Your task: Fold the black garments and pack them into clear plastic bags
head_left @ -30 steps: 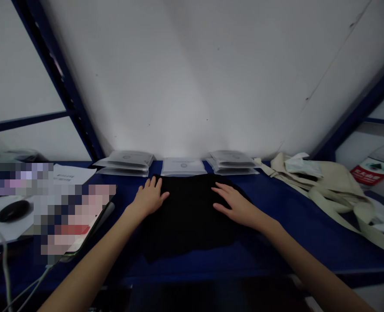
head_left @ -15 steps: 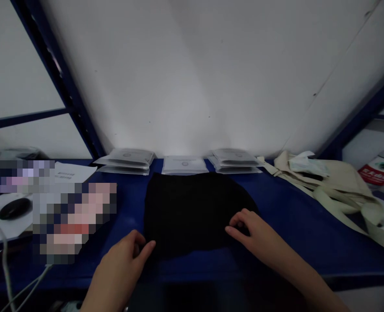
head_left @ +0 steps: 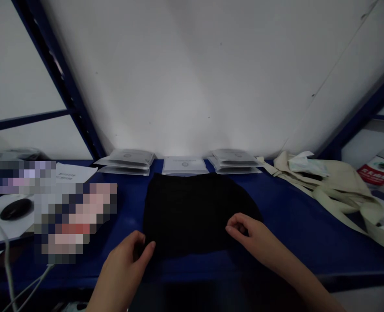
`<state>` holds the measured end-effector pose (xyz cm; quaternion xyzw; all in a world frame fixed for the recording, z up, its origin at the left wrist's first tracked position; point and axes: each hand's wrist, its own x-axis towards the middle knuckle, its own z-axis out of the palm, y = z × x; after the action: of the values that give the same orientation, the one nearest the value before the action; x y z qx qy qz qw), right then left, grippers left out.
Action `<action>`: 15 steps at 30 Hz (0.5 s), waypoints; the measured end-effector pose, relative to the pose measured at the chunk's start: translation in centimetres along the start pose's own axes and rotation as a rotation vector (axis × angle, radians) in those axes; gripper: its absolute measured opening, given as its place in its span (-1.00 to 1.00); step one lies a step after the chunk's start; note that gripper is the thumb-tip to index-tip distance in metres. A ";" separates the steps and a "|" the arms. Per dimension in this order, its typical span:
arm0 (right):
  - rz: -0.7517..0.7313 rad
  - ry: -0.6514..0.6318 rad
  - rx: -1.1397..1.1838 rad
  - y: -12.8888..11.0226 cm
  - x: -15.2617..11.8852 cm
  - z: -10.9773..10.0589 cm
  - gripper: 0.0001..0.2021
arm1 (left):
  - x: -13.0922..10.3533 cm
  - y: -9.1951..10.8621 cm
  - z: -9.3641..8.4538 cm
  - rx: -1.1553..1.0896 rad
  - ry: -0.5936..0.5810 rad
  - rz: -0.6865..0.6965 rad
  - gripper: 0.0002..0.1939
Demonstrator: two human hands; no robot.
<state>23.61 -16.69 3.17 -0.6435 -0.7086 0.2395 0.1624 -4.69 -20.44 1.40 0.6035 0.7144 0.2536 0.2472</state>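
A blue table (head_left: 296, 216) stretched beneath a white wall (head_left: 192, 78), with a black cloth (head_left: 192, 208) spread flat at its centre. A beige tote bag (head_left: 335, 182) lay to the far right; three stacks of white packets (head_left: 184, 165) lined the far edge just beyond the cloth. The person's left hand (head_left: 127, 264) pinched the cloth's near left corner, fingers closed narrowly on it. The right hand (head_left: 253, 238) gripped the near right edge, fingertips curled tight on the fabric. A black mouse (head_left: 15, 209) sat far left.
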 end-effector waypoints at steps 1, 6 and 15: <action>0.028 0.019 -0.001 0.1 0.0 0.1 -0.81 | 0.1 0.0 0.0 -0.057 0.017 0.037 -0.68; 0.043 0.038 -0.070 0.7 -0.1 0.1 -0.81 | -0.3 -0.5 0.7 -0.316 -0.014 0.150 -0.69; -0.040 -0.002 0.123 -0.2 -0.8 -0.8 -0.78 | -1.3 -3.1 1.0 -0.110 -0.159 0.195 -0.50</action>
<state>23.93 -17.34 4.03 -0.6179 -0.7054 0.2800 0.2055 -6.11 -22.12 -1.29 0.6738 0.6156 0.2666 0.3097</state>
